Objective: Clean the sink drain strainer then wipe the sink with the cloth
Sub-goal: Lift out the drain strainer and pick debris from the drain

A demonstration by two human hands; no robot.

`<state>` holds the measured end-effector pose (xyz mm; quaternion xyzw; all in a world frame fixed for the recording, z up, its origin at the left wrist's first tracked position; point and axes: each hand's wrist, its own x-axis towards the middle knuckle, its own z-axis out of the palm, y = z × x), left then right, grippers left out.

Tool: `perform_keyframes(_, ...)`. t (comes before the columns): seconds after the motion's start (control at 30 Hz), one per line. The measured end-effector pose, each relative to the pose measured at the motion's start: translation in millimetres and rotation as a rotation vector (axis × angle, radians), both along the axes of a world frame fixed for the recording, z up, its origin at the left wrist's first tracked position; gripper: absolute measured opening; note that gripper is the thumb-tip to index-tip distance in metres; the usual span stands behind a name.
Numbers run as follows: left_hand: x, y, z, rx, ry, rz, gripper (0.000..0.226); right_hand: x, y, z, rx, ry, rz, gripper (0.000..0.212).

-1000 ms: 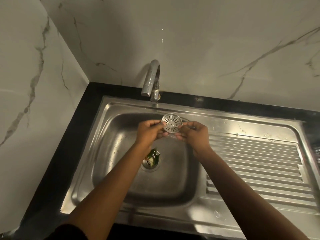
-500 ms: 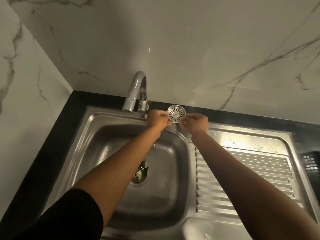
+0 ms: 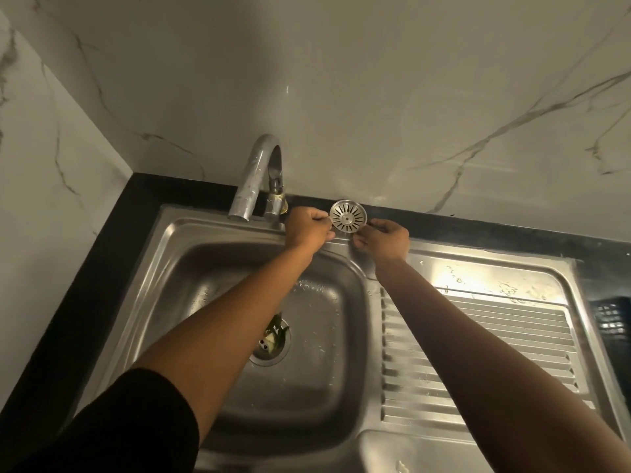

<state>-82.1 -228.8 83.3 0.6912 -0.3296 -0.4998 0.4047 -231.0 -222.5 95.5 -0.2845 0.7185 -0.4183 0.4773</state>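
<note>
- Marble-veined walls [image 3: 375, 97] meet a black surface [image 3: 102, 254] that carries a steel sink [image 3: 191, 268]. The head view looks down along both forearms.
- At the sink's back ledge, the left hand [image 3: 305, 230] and right hand [image 3: 384, 237] pinch the round slotted strainer [image 3: 348, 216] by opposite edges. The fingers [image 3: 321, 218] are curled close on its rim, and its face is turned toward the camera.
- Just left of the fingers stands the faucet [image 3: 254, 179]; no water shows at its spout.
- Well below the fingers, the uncovered drain [image 3: 271, 343] holds green and pale scraps [image 3: 278, 331].
- No cloth is in view, so the wiping looks not yet begun.
- Risks, as a judgement: a thin metal rim held only by fingertips may slip and drop into the basin. With the strainer out, running water could carry the scraps down the drain and clog it.
</note>
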Motion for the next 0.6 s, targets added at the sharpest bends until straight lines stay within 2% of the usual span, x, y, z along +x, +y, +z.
perform_keyframes(0.1, 16, 23, 5, -0.049, -0.078, -0.074, 0.012, 4, 24, 0, -0.072, 0.101, 0.042, 0.012)
perform_keyframes(0.17, 33, 47, 4, -0.078, -0.174, -0.164, 0.01, 12, 50, -3, -0.142, 0.164, 0.133, 0.011)
perform_keyframes(0.37, 87, 127, -33, 0.014, -0.347, -0.255, 0.011, 49, 125, -23, -0.147, 0.345, 0.587, 0.015)
perform_keyframes(0.6, 123, 182, -70, 0.204, -0.454, -0.279, 0.028, 89, 158, -77, -0.086, 0.589, 1.113, 0.028)
